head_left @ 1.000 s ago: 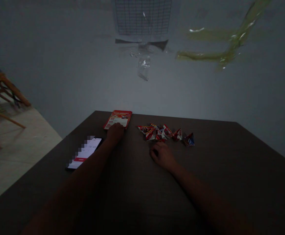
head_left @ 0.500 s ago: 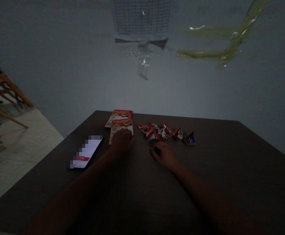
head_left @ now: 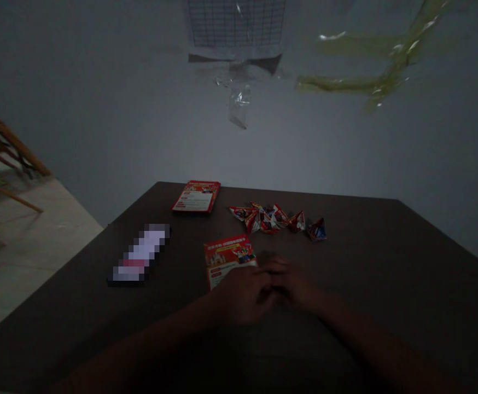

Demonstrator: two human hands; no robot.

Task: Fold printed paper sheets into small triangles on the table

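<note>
Person's left hand is covering part of a printed red-and-white leaflet, lying left of the fingers; right hand is meeting it, both grips unclear. Folded triangles are sitting beyond.

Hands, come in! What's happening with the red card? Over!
Left hand over near end of red card, grip unclear. Right hand close against left. Folded packets and phone lie apart from card.
</note>
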